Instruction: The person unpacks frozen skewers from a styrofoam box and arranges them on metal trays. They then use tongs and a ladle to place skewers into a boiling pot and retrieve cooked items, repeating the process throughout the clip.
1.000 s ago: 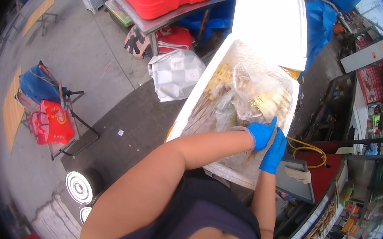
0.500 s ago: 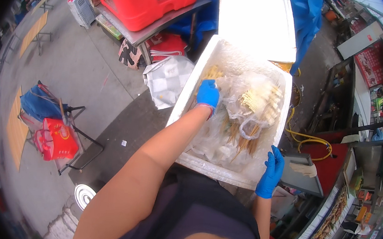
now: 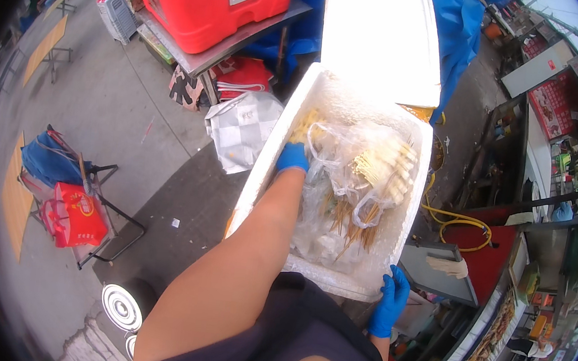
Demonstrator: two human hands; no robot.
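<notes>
Well, the yellow pieces [image 3: 307,122] lie along the left wall of the white foam box [image 3: 325,274], toward its far left corner, and the left hand [image 3: 293,158], in a blue glove, sits down inside at their near end. To my eye, the step in hand is getting at whatever lies along that left edge; the next move would call for a sure hold down there, and for keeping clear of the plastic bag [image 3: 330,158], whose loop handle droops just beside the glove. From where I stand the back of that hand faces up and hides the fingers, so I cannot tell whether they are clamped on anything. The forearm slants in over the near left part of the box, elbow toward the person's body. Toward the right wall a pale skewered bundle [image 3: 383,168] rests in clear plastic, with thin wooden sticks [image 3: 351,222] pointing to the near edge. The right hand [image 3: 389,304], also gloved in blue, hangs by the near right corner, outside the box, empty, its fingers loosely curled and a little apart; whether they brush the rim I can't say. Beyond the far edge stands a white lid [image 3: 383,39], and off to the left sits a checked bag [image 3: 243,130].
</notes>
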